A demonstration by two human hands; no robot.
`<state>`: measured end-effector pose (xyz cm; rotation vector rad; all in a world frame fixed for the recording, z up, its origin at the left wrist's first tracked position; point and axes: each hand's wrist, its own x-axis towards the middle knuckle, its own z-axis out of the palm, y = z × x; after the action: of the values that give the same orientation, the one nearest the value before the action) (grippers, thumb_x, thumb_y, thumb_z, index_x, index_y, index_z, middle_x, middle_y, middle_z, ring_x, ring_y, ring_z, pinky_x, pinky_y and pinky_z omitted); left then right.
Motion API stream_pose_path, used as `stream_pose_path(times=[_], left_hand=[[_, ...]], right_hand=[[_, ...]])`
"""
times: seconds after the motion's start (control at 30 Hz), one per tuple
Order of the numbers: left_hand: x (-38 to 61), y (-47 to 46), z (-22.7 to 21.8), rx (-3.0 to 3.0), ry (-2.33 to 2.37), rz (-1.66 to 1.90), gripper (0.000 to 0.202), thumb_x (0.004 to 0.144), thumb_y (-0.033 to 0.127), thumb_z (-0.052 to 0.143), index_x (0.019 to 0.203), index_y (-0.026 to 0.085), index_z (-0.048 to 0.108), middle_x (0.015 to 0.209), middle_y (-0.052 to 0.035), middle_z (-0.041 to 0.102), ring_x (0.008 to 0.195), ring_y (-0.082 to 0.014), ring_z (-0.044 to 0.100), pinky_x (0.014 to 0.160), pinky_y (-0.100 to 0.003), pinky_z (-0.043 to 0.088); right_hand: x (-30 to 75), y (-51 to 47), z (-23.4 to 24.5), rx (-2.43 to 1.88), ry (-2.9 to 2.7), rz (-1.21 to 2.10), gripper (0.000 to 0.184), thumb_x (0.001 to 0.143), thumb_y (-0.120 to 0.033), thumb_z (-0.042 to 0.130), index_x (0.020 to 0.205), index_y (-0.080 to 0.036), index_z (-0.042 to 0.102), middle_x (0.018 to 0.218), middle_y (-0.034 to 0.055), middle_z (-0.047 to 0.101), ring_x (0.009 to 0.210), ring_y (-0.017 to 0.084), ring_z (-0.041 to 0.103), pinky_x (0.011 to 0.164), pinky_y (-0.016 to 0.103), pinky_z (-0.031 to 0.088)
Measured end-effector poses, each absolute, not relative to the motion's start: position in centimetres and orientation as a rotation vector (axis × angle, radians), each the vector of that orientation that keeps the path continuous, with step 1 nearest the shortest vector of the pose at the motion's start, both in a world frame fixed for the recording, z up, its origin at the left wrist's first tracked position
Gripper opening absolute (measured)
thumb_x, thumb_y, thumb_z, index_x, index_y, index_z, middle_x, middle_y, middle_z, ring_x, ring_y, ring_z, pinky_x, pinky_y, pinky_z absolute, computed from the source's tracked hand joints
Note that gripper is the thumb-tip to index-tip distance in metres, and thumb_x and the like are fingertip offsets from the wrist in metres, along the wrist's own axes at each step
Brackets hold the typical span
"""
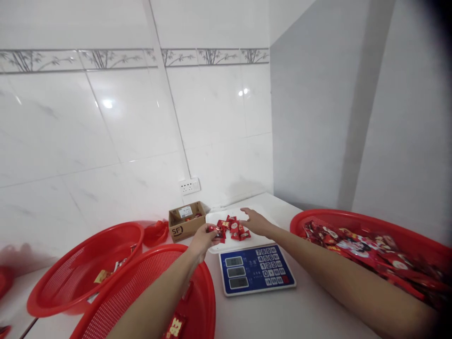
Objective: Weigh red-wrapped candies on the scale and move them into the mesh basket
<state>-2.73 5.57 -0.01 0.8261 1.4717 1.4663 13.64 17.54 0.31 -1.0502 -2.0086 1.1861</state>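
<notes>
A digital scale (257, 270) with a blue keypad panel stands on the table, and its white weighing tray (231, 245) lies behind the panel. Several small red wrapped candies (235, 227) are heaped on the tray. At the tray's left edge, my left hand (200, 244) has its fingers closed on a red wrapped candy (213, 229); the fingertips are partly hidden. My right hand (258, 223) hovers over the tray's right side, beside the heap. Its thumb and fingers are spread, with nothing between them.
A cardboard box (187, 228) stands behind the tray, near a wall socket (189, 186). Red plastic baskets (208, 282) are on the left, holding a few packets. A large red basket (307, 214) full of wrapped sweets stands on the right, beneath my right forearm.
</notes>
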Motion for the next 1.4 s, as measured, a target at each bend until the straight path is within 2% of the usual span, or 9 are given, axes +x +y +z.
stream_pose_path(times=[0.13, 0.23, 0.37, 0.6, 0.7, 0.8, 0.93, 1.07, 1.4], left_hand=[[-1.9, 5.7, 0.9, 0.918, 1.372, 1.444, 0.011, 0.075, 0.007, 0.058, 0.075, 0.014, 0.05, 0.064, 0.0022, 0.06, 0.049, -0.0062, 0.058, 0.055, -0.02, 0.048], [-0.8, 6.1, 1.5, 1.002, 1.294, 1.415, 0.011, 0.073, 0.013, 0.063, 0.077, 0.016, 0.053, 0.064, 0.0022, 0.06, 0.052, -0.0074, 0.059, 0.056, -0.02, 0.047], [-0.2, 6.3, 1.4, 1.051, 1.322, 1.402, 0.013, 0.072, 0.017, 0.064, 0.082, 0.017, 0.056, 0.067, 0.0013, 0.059, 0.053, -0.0078, 0.058, 0.054, -0.021, 0.046], [-1.5, 5.8, 1.0, 1.014, 1.519, 1.455, 0.022, 0.073, 0.019, 0.062, 0.091, 0.018, 0.049, 0.075, 0.0007, 0.054, 0.059, -0.0082, 0.054, 0.057, -0.024, 0.047], [-2.0, 5.4, 1.3, 1.057, 1.581, 1.437, 0.025, 0.072, 0.022, 0.063, 0.093, 0.018, 0.049, 0.079, -0.0006, 0.055, 0.065, -0.0099, 0.056, 0.059, -0.024, 0.047], [-2.5, 4.7, 1.6, 1.148, 1.645, 1.389, 0.027, 0.071, 0.025, 0.064, 0.094, 0.019, 0.053, 0.083, -0.0019, 0.056, 0.071, -0.012, 0.056, 0.058, -0.023, 0.047], [-3.4, 3.5, 2.2, 1.302, 1.685, 1.286, 0.019, 0.071, 0.028, 0.062, 0.087, 0.019, 0.059, 0.084, -0.002, 0.058, 0.076, -0.0129, 0.054, 0.06, -0.022, 0.046], [-4.0, 3.0, 2.6, 1.385, 1.711, 1.21, 0.014, 0.074, 0.028, 0.058, 0.084, 0.019, 0.061, 0.083, -0.0015, 0.06, 0.074, -0.0123, 0.054, 0.062, -0.022, 0.045], [-3.8, 3.9, 1.3, 1.46, 1.711, 1.1, 0.017, 0.075, 0.029, 0.054, 0.088, 0.019, 0.061, 0.083, -0.0016, 0.06, 0.073, -0.0128, 0.055, 0.062, -0.024, 0.045]], right_hand=[[13.7, 15.1, 1.0, -0.862, -2.143, 1.364, 0.036, 0.076, -0.034, 0.057, 0.107, -0.016, 0.056, 0.094, 0.0085, 0.065, 0.078, 0.017, 0.061, 0.067, 0.03, 0.05], [13.7, 13.9, 1.6, -0.683, -2.118, 1.504, 0.029, 0.077, -0.035, 0.056, 0.099, -0.015, 0.058, 0.08, 0.0033, 0.065, 0.065, 0.011, 0.059, 0.059, 0.023, 0.048], [13.9, 13.9, 1.8, -0.73, -2.1, 1.459, 0.019, 0.077, -0.033, 0.056, 0.081, -0.015, 0.059, 0.062, -0.0012, 0.061, 0.053, 0.008, 0.056, 0.052, 0.02, 0.046], [12.5, 15.8, 0.4, -0.992, -2.09, 1.302, 0.023, 0.081, -0.029, 0.049, 0.095, -0.013, 0.057, 0.072, 0.0051, 0.067, 0.055, 0.011, 0.06, 0.053, 0.023, 0.049], [12.2, 16.1, 0.4, -1.045, -2.12, 1.15, 0.031, 0.08, -0.028, 0.05, 0.108, -0.014, 0.053, 0.095, 0.0099, 0.067, 0.072, 0.015, 0.063, 0.062, 0.026, 0.05], [13.2, 15.8, 1.3, -1.052, -2.169, 0.984, 0.029, 0.075, -0.024, 0.055, 0.102, -0.016, 0.058, 0.105, 0.0107, 0.064, 0.089, 0.019, 0.06, 0.073, 0.028, 0.046], [16.7, 14.1, 2.8, -0.903, -2.35, 0.72, 0.017, 0.079, -0.027, 0.048, 0.085, -0.021, 0.062, 0.089, 0.0043, 0.068, 0.081, 0.018, 0.059, 0.073, 0.029, 0.042], [21.1, 12.2, 3.8, -0.854, -2.507, 0.388, 0.026, 0.084, -0.035, 0.038, 0.081, -0.023, 0.06, 0.08, 0.0024, 0.067, 0.072, 0.018, 0.058, 0.064, 0.029, 0.04], [27.1, 11.2, 3.8, -1.005, -2.532, 0.319, 0.028, 0.084, -0.04, 0.037, 0.08, -0.023, 0.059, 0.079, 0.0036, 0.067, 0.071, 0.019, 0.06, 0.063, 0.029, 0.042]])
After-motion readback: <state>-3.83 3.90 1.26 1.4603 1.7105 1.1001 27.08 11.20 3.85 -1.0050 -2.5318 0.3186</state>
